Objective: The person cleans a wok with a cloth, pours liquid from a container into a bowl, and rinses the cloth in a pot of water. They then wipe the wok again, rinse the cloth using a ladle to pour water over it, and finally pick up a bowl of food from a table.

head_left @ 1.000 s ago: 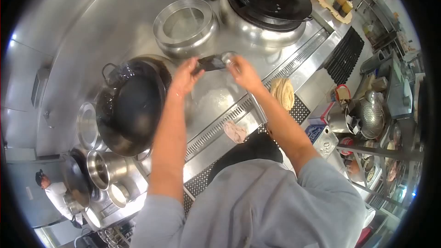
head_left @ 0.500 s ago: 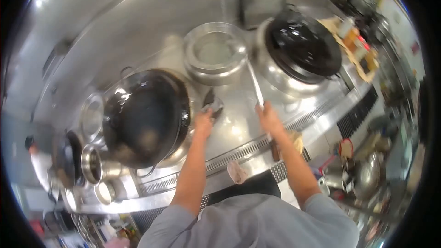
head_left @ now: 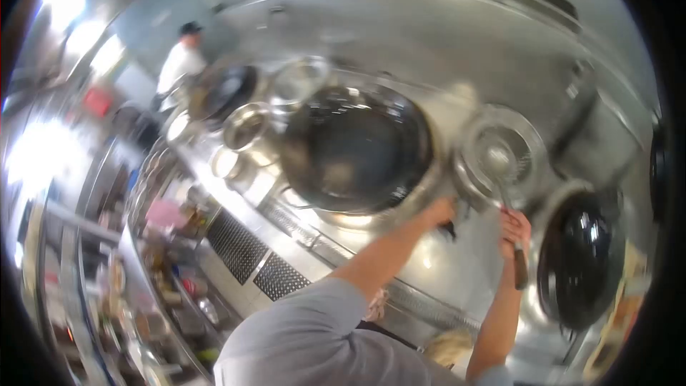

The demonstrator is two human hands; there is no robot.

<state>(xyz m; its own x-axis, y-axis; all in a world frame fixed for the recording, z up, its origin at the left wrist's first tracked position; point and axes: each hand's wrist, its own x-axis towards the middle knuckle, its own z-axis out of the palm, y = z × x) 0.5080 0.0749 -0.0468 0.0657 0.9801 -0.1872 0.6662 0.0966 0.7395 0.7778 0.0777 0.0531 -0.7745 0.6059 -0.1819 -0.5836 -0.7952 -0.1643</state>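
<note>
My right hand (head_left: 516, 232) is closed around the handle of a ladle (head_left: 521, 266). The handle's brown end sticks out below my fist, and the metal shaft runs up to a round pot (head_left: 468, 161), where the ladle's pale bowl rests over the opening. My left hand (head_left: 441, 211) is closed at the right side of the large dark wok (head_left: 357, 150). A dark, crumpled cloth (head_left: 448, 229) shows under its fingers, blurred by motion. The wok looks bare inside.
A second dark wok (head_left: 580, 257) stands on the right. Left of the large wok are a steel pot (head_left: 245, 127), a smaller container (head_left: 226, 163) and another wok (head_left: 230, 91). A person in white (head_left: 180, 64) stands at the far left. Crowded shelves (head_left: 153, 279) lie lower left.
My view has swung left, bringing the person and the left shelves further in. The ladle's bowl is now over the round pot's middle. My left hand is nearer the large wok's edge.
</note>
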